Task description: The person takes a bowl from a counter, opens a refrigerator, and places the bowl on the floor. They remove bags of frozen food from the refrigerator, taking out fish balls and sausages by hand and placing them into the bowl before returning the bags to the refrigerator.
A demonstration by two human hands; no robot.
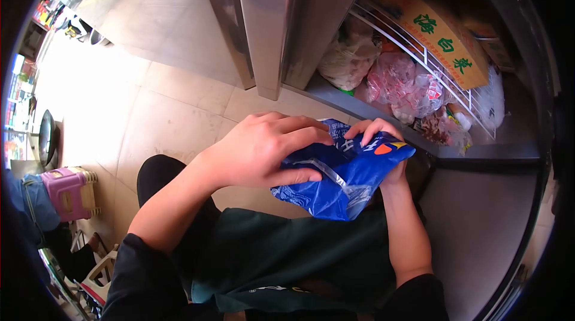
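Observation:
A crumpled blue plastic bag (335,186) with white lettering and an orange and yellow mark is held between both hands, in front of the dark green apron. My left hand (272,148) grips its left side, thumb on the front and fingers over the top edge. On the right, my right hand (383,144) is wrapped round the bag's upper right part, its fingers bent over the edge and its palm partly hidden behind the plastic. What the bag contains cannot be seen.
An open metal cabinet (383,105) at the upper right holds plastic bags of food (398,78), a white wire rack (428,60) and a cardboard box (443,39). A steel door panel (162,15) stands upper left. A pink stool (67,195) is at the far left.

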